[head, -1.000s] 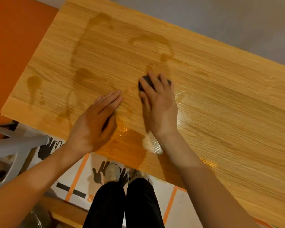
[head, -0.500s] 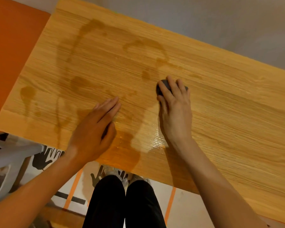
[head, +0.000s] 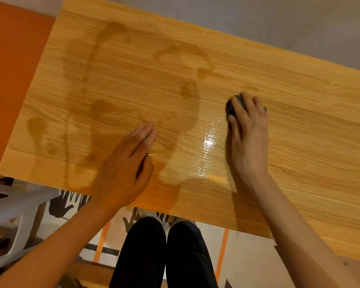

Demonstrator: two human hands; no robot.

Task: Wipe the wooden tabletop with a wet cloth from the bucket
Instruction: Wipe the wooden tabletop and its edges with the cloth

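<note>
Item: wooden tabletop (head: 299,125), pale oak grain, part-wiped. Wet film: dark streaks and looped trails across the left and centre, a glossy patch near the front edge between the two hands; the stretch to the right of the cloth looks dry and unwiped. Tool: dark cloth (head: 234,104), bunched small, lying on the tabletop at centre-right, mostly covered. Right hand (head: 247,129): palm down on the cloth, fingers curled over it and gripping it against the wood. Left hand (head: 125,169): flat on the tabletop near the front edge, fingers straight and together, holding nothing, apparently bracing. Bucket: not in view. Also present: grey chair frame (head: 10,208) at lower left, orange floor panel (head: 10,80) beyond the left edge, the person's dark trouser legs (head: 164,256) below the front edge. Step in hand, as judged: carrying the wipe rightward onto dry wood. Handling advice: spread the cloth wider under the palm for more contact, keep even downward pressure, overlap each pass with the last wet band, follow the grain, and rewet once trails turn thin or patchy.
</note>
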